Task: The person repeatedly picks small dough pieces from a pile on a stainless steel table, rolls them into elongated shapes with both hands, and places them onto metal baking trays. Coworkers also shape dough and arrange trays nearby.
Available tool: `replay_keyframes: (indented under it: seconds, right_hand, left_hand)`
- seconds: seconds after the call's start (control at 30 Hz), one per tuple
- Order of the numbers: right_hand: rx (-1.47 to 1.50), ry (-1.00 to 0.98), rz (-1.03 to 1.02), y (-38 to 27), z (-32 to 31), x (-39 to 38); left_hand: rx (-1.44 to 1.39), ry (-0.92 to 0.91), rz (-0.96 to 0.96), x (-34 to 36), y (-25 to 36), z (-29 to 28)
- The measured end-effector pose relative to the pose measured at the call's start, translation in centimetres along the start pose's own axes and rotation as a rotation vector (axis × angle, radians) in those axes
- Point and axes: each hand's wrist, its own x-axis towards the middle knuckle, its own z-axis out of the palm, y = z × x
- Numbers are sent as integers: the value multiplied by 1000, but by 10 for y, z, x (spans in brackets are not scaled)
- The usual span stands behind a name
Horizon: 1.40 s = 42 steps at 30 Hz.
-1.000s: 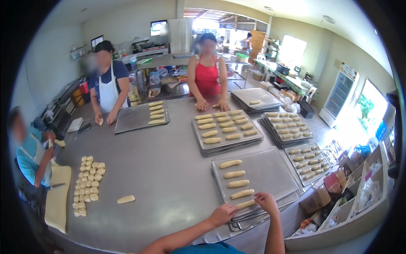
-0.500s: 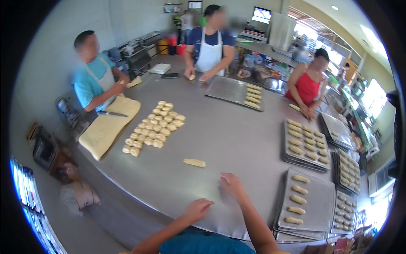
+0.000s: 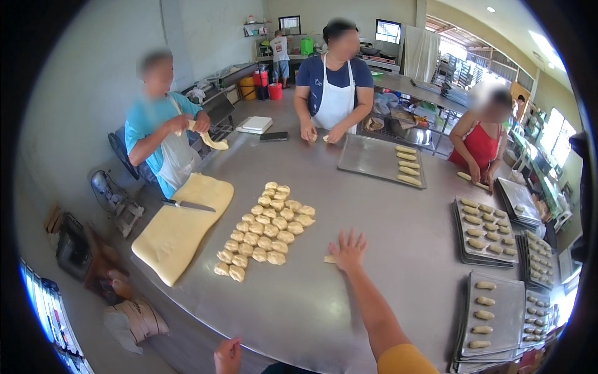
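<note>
My right hand [image 3: 350,251] reaches out over the steel table [image 3: 299,299] with its fingers spread flat. It lies on a small piece of dough [image 3: 329,259]; only that piece's left end shows beyond the palm. My left hand [image 3: 227,356] is down by the table's near edge, apart from everything, its fingers curled in with nothing visible in them. To the left of my right hand, several dough balls [image 3: 270,228] sit in a close cluster. Farther left spreads a large slab of dough [image 3: 180,230], and a knife [image 3: 189,205] rests across it.
Trays [image 3: 492,311] of shaped dough are stacked at the right, with another tray [image 3: 374,161] at the far side. Three co-workers stand round the table; one in teal holds a dough strip [image 3: 215,143]. A white scale [image 3: 255,124] stands at the far left.
My right hand has reached forward onto the dough piece, which lay uncovered before. My left hand has drawn back toward the near edge. The co-worker in teal has raised the dough strip.
</note>
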Motion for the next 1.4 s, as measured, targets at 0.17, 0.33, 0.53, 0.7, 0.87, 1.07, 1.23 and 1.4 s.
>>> replay_keyframes:
  seconds: [0.17, 0.33, 0.53, 0.7, 0.87, 1.07, 1.23, 1.4]
  right_hand:
    - [76, 109, 89, -8, -6, 33]
    - [31, -29, 48, -14, 2, -23]
    - [29, 65, -32, -34, 19, -148]
    - [33, 167, -120, -39, 31, -232]
    - [424, 36, -163, -5, 8, -286]
    - [783, 123, 112, 56, -42, -382]
    - [888, 151, 396, 88, -61, -453]
    - [910, 112, 437, 138, -73, -475]
  left_hand:
    - [-54, -295, -41, 9, -32, -6]
    - [-170, -535, 17, 16, -24, 5]
    - [-108, -423, 527, 32, 48, 33]
    - [-53, -644, 675, 58, 78, 74]
    - [-46, -674, 682, 75, 85, 116]
    - [-105, -409, 682, 104, 71, 191]
    - [-68, -555, 413, 135, 67, 228]
    - [-29, -586, 339, 123, 135, 197]
